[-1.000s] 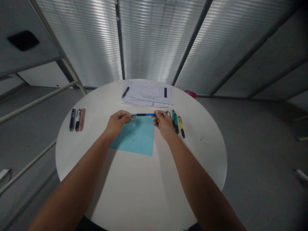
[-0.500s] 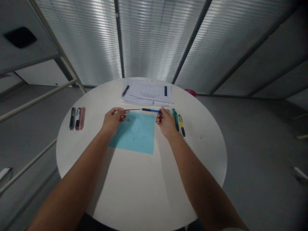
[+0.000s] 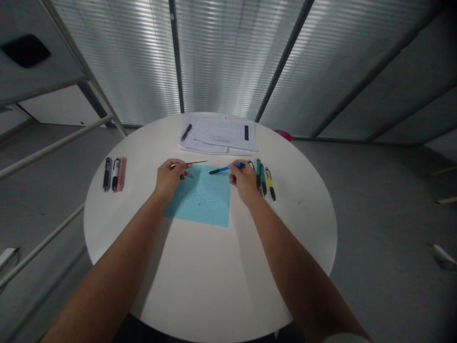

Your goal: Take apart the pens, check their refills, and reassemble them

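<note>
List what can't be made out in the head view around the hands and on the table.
All from the head view:
- The thin dark rod: its near end is hidden by the left hand.
- The blue pen: its far end is hidden by the right hand.
- The small object beside the left hand: too small to identify.
- The papers: printing too small to read.
- The blue sheet: its marks are too small and dim to read.

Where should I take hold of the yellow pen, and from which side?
Pinch the yellow pen mid-barrel, coming from the right: the green pen lies close along its left side, with bare table on its right.
</note>
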A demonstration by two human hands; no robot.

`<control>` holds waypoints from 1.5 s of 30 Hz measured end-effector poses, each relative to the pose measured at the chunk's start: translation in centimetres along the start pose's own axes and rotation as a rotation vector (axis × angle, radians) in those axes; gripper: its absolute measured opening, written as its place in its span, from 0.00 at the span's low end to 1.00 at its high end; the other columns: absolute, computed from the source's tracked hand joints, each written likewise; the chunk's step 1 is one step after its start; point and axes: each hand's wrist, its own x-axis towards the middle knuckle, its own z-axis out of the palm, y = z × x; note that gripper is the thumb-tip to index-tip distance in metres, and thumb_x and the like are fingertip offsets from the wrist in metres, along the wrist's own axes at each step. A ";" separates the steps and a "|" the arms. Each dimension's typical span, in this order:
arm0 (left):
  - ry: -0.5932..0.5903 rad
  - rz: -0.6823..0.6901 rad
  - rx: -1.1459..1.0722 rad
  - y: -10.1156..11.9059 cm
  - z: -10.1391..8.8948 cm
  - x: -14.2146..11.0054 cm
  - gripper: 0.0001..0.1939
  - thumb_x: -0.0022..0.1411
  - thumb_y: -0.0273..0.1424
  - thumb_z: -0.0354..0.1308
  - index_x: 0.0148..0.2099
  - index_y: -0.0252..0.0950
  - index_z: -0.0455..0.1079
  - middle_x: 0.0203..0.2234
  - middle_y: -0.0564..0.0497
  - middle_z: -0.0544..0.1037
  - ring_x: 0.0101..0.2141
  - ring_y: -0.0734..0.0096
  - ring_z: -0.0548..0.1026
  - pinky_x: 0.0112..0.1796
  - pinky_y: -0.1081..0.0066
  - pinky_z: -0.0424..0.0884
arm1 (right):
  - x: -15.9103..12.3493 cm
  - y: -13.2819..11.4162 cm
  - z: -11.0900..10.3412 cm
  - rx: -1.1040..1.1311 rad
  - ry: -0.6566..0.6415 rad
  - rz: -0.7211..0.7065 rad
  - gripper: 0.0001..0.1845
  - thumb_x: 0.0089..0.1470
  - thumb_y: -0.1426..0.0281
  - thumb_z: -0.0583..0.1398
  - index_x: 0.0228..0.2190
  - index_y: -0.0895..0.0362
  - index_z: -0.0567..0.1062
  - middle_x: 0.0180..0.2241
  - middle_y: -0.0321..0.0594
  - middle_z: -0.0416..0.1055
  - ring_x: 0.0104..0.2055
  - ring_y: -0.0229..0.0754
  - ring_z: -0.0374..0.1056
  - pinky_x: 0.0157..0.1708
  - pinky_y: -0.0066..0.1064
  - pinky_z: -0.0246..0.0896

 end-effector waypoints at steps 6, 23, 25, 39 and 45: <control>-0.014 0.021 0.068 -0.2 0.0 0.0 0.05 0.51 0.28 0.61 0.32 0.36 0.69 0.30 0.45 0.81 0.23 0.73 0.74 0.26 0.71 0.66 | -0.1 0.4 0.0 -0.125 -0.033 -0.108 0.15 0.51 0.57 0.64 0.33 0.53 0.68 0.17 0.23 0.61 0.16 0.29 0.58 0.15 0.22 0.51; -0.040 0.047 0.095 -0.3 -0.1 0.1 0.05 0.52 0.29 0.62 0.33 0.36 0.69 0.31 0.44 0.81 0.23 0.74 0.74 0.26 0.71 0.66 | 0.4 0.4 -0.3 0.075 0.122 -0.113 0.15 0.51 0.57 0.63 0.34 0.51 0.66 0.22 0.24 0.62 0.16 0.29 0.58 0.14 0.23 0.50; -0.051 0.064 0.109 -0.4 -0.1 0.0 0.06 0.52 0.30 0.62 0.33 0.35 0.69 0.31 0.44 0.81 0.23 0.74 0.73 0.26 0.72 0.65 | 0.0 0.4 -0.2 -0.018 0.075 -0.156 0.12 0.52 0.60 0.62 0.36 0.50 0.66 0.26 0.26 0.65 0.18 0.30 0.61 0.15 0.23 0.51; -0.124 0.157 0.175 -0.5 0.3 -0.6 0.02 0.54 0.26 0.61 0.30 0.37 0.71 0.27 0.48 0.78 0.27 0.72 0.73 0.27 0.72 0.65 | -1.5 -0.2 0.7 -0.836 -0.111 -0.323 0.07 0.49 0.76 0.58 0.26 0.54 0.75 0.31 0.36 0.65 0.31 0.37 0.63 0.36 0.31 0.60; -0.196 0.243 0.212 -0.5 0.4 -1.1 0.01 0.54 0.27 0.62 0.31 0.38 0.72 0.29 0.47 0.79 0.31 0.68 0.74 0.33 0.68 0.69 | -1.3 0.3 0.7 -0.749 -0.114 -0.354 0.20 0.50 0.72 0.61 0.47 0.53 0.71 0.33 0.33 0.69 0.31 0.37 0.63 0.37 0.32 0.60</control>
